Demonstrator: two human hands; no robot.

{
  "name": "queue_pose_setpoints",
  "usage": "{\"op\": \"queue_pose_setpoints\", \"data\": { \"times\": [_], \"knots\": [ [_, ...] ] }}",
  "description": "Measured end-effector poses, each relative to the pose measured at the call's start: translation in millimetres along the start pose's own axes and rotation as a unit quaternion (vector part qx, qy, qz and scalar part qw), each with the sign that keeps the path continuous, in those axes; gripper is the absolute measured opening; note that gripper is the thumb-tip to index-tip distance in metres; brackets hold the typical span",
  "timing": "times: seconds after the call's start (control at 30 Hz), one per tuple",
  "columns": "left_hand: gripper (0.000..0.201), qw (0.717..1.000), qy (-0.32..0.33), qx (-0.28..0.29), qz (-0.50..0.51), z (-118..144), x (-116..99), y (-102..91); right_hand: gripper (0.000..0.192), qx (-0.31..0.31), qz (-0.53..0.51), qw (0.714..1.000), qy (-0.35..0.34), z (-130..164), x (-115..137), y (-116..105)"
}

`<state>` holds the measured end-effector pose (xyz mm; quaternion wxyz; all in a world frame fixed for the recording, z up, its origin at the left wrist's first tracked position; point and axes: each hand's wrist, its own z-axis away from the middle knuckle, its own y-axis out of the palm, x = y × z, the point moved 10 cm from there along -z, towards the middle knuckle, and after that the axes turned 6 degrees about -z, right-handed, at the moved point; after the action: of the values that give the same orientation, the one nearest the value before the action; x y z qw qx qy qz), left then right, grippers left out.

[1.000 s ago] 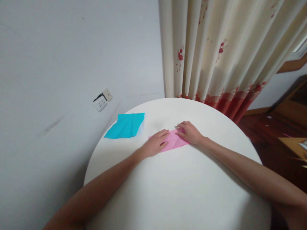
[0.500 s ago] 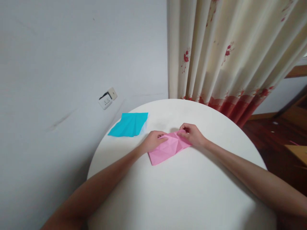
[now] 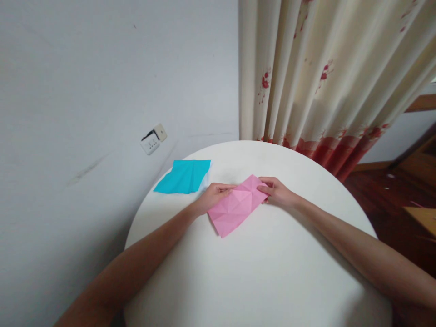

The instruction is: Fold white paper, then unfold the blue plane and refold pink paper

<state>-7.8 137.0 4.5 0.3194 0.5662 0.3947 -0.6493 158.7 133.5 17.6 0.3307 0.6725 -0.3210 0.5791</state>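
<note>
A creased sheet of pink paper [image 3: 235,211] is held over the white round table, slanting up to the right. My left hand [image 3: 215,196] grips its upper left edge, thumb on the front and fingers behind. At the right end, my right hand [image 3: 274,190] pinches the paper between its thumb and the fingers behind it. Fold lines cross the pink surface. Whether its lower corner touches the table I cannot tell. Beyond my left hand lies a creased blue sheet of paper [image 3: 185,177], with something white showing at its right edge.
The white round table [image 3: 259,272] stands against a pale wall [image 3: 102,68] with a power socket [image 3: 150,143] on it. A cream curtain [image 3: 306,81] with red flowers hangs behind the table. Dark wooden floor [image 3: 378,190] shows at the right.
The pink paper has tilted, its right end rising and its front now showing flatter and larger. My right hand's thumb has moved onto its front. The blue paper has stayed put.
</note>
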Motion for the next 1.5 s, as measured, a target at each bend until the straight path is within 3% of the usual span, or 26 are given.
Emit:
{"op": "queue_pose_setpoints", "data": {
  "times": [0.17,0.37,0.6,0.9,1.03,1.13,1.27,1.33,1.5],
  "knots": [
    [0.042,1.0,0.0,-0.022,0.016,0,1,-5.0,0.045,0.014,0.001,1.0,0.001,2,10,0],
    [0.042,0.996,0.018,-0.078,-0.023,0,-3,-16.7,0.039,-0.059,0.055,0.996,-0.028,1,14,-13],
    [0.039,0.988,0.051,-0.107,-0.095,3,-16,-17.7,0.032,-0.087,0.081,0.991,-0.064,1,18,-17],
    [0.025,0.988,0.057,-0.087,-0.115,5,-17,-18.9,0.017,-0.028,0.011,0.994,-0.105,2,33,-10],
    [0.045,0.998,0.018,-0.018,-0.065,8,-21,4.6,0.022,0.012,0.011,0.994,-0.107,2,35,1],
    [0.046,0.998,-0.036,0.031,-0.052,10,-14,22.0,0.025,0.037,0.036,0.993,-0.107,3,38,13],
    [0.043,0.996,-0.056,0.011,-0.071,11,-7,20.0,0.03,-0.056,0.101,0.99,-0.075,2,33,3],
    [0.044,0.995,-0.055,0.0,-0.082,11,-6,17.2,0.041,-0.09,0.117,0.987,-0.056,0,26,-2],
    [0.04,0.99,-0.046,-0.005,-0.132,11,-10,19.0,0.034,-0.047,0.157,0.986,0.006,-2,4,8]
  ]
}}
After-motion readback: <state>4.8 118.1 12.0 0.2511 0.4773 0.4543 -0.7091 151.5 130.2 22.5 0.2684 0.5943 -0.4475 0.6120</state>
